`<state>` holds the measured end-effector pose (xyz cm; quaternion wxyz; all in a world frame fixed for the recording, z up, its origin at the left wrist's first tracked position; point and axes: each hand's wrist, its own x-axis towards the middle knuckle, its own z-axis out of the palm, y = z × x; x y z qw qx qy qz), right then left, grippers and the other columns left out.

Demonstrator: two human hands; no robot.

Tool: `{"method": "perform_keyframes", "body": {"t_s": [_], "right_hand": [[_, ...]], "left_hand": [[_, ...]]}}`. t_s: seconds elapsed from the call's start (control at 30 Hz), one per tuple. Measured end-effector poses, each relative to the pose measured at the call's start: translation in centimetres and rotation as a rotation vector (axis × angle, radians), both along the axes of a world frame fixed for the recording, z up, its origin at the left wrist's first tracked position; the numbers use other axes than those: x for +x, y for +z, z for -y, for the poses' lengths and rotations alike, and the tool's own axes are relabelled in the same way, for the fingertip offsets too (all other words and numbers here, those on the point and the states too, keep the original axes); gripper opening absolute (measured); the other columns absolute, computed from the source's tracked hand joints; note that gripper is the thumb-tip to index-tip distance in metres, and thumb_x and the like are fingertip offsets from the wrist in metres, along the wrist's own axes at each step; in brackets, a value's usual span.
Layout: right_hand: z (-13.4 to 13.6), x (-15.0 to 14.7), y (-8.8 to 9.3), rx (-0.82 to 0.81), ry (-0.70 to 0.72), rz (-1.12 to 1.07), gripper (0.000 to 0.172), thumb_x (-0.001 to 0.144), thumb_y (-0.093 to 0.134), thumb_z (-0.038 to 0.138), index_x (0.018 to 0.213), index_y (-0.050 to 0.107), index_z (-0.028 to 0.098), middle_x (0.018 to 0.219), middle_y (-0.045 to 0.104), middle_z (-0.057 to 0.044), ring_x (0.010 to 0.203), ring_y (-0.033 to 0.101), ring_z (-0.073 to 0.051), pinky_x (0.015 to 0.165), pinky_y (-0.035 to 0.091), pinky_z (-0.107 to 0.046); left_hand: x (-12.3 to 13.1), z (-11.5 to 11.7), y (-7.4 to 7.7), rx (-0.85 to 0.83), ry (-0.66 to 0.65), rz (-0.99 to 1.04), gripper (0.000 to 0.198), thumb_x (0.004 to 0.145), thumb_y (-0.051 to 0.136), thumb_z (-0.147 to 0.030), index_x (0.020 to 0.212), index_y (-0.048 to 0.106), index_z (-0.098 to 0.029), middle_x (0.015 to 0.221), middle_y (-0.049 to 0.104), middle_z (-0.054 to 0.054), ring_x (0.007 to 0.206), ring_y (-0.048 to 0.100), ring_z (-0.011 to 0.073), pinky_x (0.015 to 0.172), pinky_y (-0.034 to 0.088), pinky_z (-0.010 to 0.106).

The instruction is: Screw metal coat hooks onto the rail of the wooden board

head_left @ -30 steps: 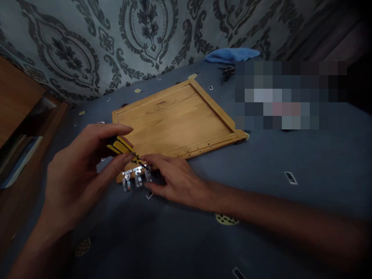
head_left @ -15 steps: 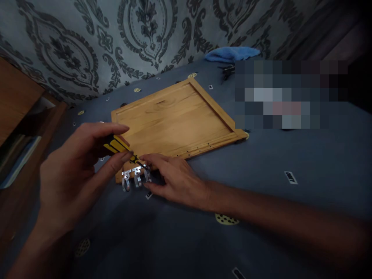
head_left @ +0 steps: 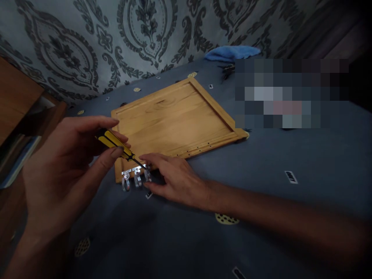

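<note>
Between the thumb and fingers of my left hand [head_left: 69, 162] is a yellow and black screwdriver [head_left: 116, 145], its shaft slanting down to the right. The tip meets the right end of a metal hook rack [head_left: 137, 174], which lies along the near edge of a framed wooden board [head_left: 171, 120]. Several silver hooks hang over that edge. My right hand [head_left: 177, 178] grips the rack's right end, thumb below and fingers above on the board; the rightmost hook is partly covered by these fingers.
The board rests on a dark blue patterned cloth [head_left: 261, 170]. Behind it are a blue towel [head_left: 232, 53] and a dark tangled object [head_left: 227, 71], next to a blurred-out area. A wooden cabinet [head_left: 20, 93] with books [head_left: 21, 162] stands at the left, a patterned wall [head_left: 145, 31] at the back.
My left hand has shifted slightly to the left and turned around the screwdriver, showing more of its handle and shaft. My right hand, the rack and the board have stayed in place.
</note>
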<state>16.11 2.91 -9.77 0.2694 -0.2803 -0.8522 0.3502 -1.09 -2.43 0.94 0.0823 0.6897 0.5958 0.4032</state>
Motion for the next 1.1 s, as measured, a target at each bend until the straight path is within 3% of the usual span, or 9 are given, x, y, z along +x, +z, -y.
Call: {"method": "perform_keyframes", "body": {"t_s": [0.27,0.93,1.1], "right_hand": [[-0.01,-0.04,-0.07,-0.02,0.009,-0.03,0.059,0.084,0.074,0.027,0.138,0.053,0.017,0.12,0.071,-0.01,0.099,0.069,-0.025,0.082,0.052,-0.036],[-0.05,-0.07,-0.18,0.002,0.0,-0.031,0.055,0.084,0.073,0.028,0.135,0.055,0.018,0.116,0.072,-0.009,0.094,0.069,-0.024,0.078,0.052,-0.035],[-0.06,-0.04,0.05,-0.004,0.004,-0.015,0.055,0.084,0.073,0.027,0.135,0.054,0.018,0.113,0.073,-0.009,0.09,0.07,-0.023,0.075,0.051,-0.033]], "left_hand": [[0.06,-0.33,-0.23,-0.011,-0.075,0.072,0.043,0.081,0.075,-0.011,0.119,0.067,-0.029,0.106,0.07,-0.002,0.091,0.071,0.0106,0.08,0.059,0.016],[-0.41,-0.53,-0.54,0.052,-0.06,-0.049,0.039,0.084,0.072,-0.022,0.121,0.066,-0.029,0.105,0.071,-0.001,0.087,0.072,0.0104,0.079,0.059,0.017],[-0.9,-0.27,-0.5,0.028,-0.175,-0.118,0.04,0.087,0.067,-0.02,0.125,0.062,-0.031,0.107,0.072,-0.001,0.094,0.074,0.0139,0.083,0.063,0.02]]}}
